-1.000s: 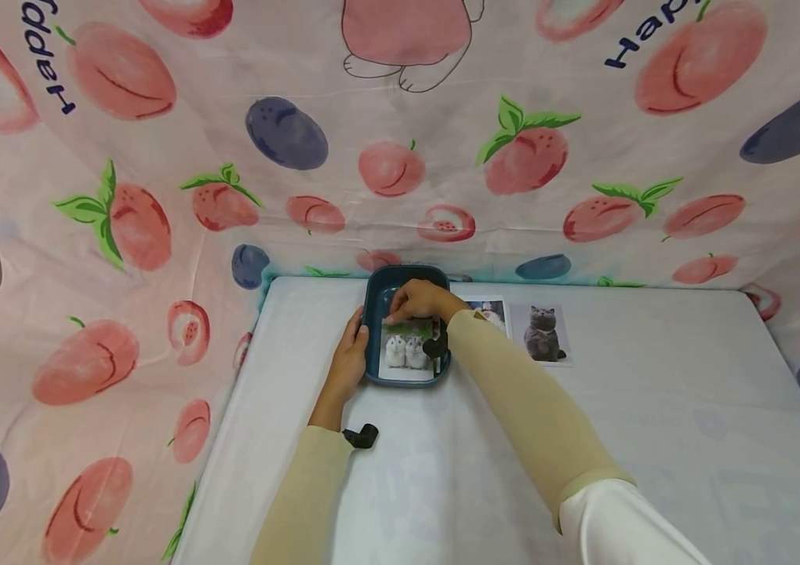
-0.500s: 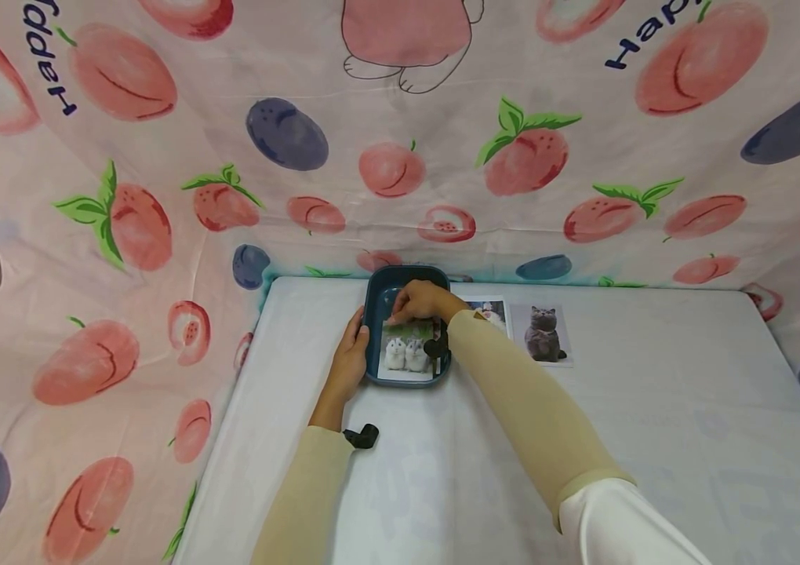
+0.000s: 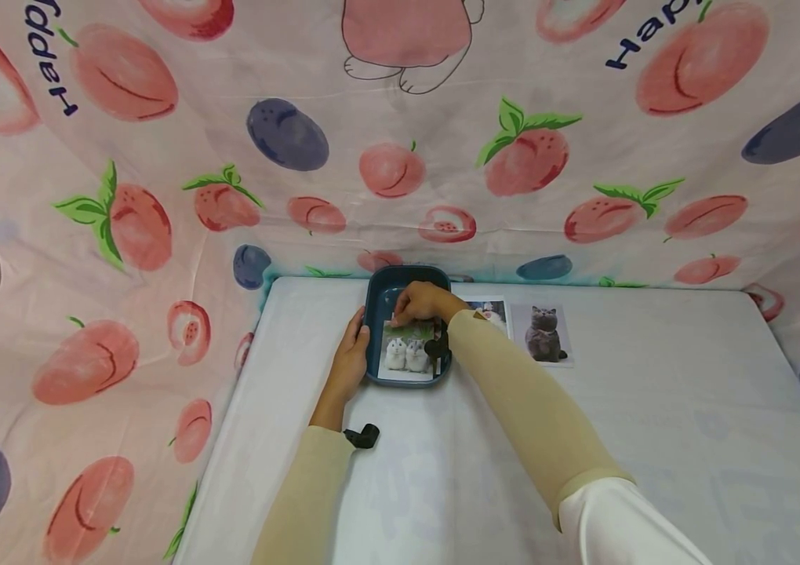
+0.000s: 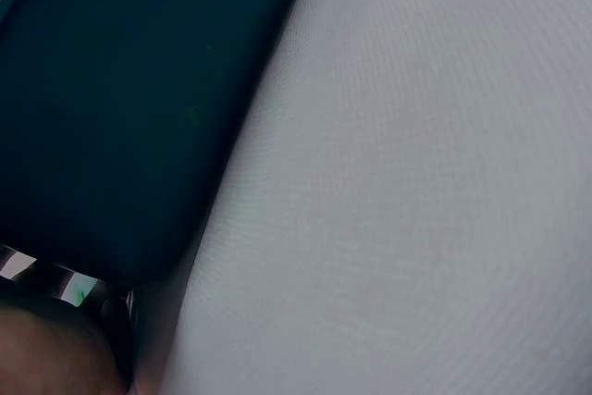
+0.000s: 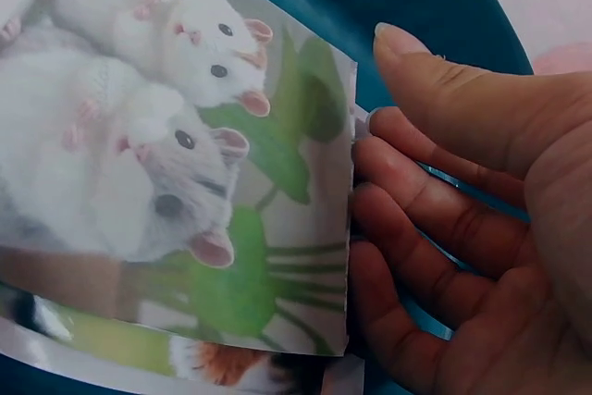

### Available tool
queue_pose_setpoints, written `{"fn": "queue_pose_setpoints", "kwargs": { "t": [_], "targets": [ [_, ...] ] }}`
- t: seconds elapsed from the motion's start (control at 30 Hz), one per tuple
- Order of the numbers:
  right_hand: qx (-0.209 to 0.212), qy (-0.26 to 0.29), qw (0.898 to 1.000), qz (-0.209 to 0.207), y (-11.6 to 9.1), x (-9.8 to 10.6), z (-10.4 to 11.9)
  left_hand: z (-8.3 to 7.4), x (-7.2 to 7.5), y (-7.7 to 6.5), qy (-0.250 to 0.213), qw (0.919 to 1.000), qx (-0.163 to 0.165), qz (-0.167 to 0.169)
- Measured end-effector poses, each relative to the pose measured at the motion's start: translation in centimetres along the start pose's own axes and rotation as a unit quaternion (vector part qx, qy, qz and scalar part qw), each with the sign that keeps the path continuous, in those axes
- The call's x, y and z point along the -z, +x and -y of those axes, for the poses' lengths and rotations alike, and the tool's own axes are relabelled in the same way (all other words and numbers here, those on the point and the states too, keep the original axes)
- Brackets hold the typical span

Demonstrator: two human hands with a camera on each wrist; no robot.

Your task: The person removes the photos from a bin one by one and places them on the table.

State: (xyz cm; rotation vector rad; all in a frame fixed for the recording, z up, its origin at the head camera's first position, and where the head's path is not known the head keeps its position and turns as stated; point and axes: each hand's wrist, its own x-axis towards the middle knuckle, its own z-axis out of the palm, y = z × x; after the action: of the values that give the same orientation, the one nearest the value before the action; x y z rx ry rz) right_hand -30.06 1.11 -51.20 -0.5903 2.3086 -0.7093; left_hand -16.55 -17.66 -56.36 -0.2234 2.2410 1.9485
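Observation:
In the head view, my left hand [image 3: 349, 357] holds the left side of a dark teal tray [image 3: 372, 369], its fingers along the outer wall; its grip is partly hidden. A photo of two white hamsters [image 3: 405, 353] lies inside the tray. My right hand [image 3: 420, 302] is over the tray at the photo's far edge. In the right wrist view its fingers bend loosely, with fingertips against the edge of the hamster photo [image 5: 166, 136] and the thumb [image 5: 416, 53] apart from it. Another photo [image 5: 222, 363] shows underneath. The left wrist view is mostly the tray's wall [image 4: 120, 117].
To the right of the tray lie a photo of a grey cat [image 3: 543, 333] and another photo [image 3: 490, 310] partly covered by my right sleeve. All stand on a white-covered table [image 3: 583, 439]. A fruit-print cloth [image 3: 442, 180] hangs behind and at the sides.
My right fingers have shifted very slightly at the photo's far edge, and more of that edge shows now. The left hand and tray have stayed in place.

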Motion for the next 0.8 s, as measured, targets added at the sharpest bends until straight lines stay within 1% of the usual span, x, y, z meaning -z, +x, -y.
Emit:
{"fn": "queue_pose_setpoints", "kwargs": {
  "t": [0.4, 0.8],
  "targets": [
    [0.012, 0.024, 1.0, 0.004, 0.3, 0.01, -0.29, -0.01, 0.04, -0.04, 0.001, 1.0, -0.002, -0.001],
    [0.029, 0.026, 0.999, -0.004, 0.03, 0.29, -0.21, 0.1, 0.08, 0.03, 0.007, 1.0, 0.004, -0.002]
  ]
}}
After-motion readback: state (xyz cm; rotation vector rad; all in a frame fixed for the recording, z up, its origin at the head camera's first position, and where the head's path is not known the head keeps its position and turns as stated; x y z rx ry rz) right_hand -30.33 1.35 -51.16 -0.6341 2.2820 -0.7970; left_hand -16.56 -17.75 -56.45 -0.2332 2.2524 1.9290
